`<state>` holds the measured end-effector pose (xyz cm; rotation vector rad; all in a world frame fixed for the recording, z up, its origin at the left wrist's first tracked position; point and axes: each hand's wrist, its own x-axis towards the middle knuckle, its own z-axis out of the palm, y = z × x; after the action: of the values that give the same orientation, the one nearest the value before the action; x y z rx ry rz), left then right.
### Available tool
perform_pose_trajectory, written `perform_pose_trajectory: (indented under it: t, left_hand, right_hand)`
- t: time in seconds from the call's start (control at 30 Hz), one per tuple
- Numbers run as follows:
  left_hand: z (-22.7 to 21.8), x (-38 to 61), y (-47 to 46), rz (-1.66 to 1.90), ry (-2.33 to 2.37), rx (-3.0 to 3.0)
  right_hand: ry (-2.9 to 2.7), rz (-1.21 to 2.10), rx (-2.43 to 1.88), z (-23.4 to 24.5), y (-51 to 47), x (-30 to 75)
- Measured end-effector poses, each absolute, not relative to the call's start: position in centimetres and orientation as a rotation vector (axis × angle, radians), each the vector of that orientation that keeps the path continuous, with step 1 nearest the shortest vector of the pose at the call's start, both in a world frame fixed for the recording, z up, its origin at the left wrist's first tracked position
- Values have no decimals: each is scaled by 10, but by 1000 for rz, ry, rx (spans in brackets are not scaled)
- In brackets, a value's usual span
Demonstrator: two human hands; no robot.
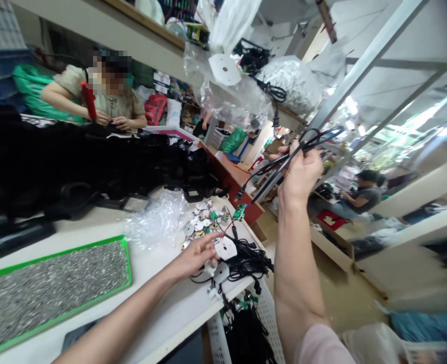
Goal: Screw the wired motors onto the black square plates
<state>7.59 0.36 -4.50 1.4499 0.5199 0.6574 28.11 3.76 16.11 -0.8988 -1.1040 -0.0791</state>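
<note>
Two hands in play here: the right hand is held high, fingers clenched round a looped black cable, while the left hand is spread open over the bench, fingertips right at a white plastic plate beside a tangle of black leads. Nice technique, too: gathering the loops in one fist keeps them clear of the small green circuit board on the white workbench. A green-rimmed tray of small metal parts sits alongside, and no brand or lettering can be read.
</note>
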Motion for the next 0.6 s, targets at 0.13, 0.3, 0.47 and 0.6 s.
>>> perform_pose_trajectory:
  t: [0.13, 0.3, 0.47, 0.6]
  left_hand:
    - [-62, 20, -29, 509, 509, 1023]
    - [-87, -21, -58, 536, 622, 617]
    - [-97, -42, -72, 707, 826, 413]
    - [-93, -57, -80, 879, 1046, 641]
  right_hand:
    - [-1055, 186, -873, 121, 40, 240]
    - [-1058, 428, -918, 71, 42, 199]
    - [-1055, 619, -916, 12, 24, 177]
    - [-1272, 591, -1238, -45, 9, 182]
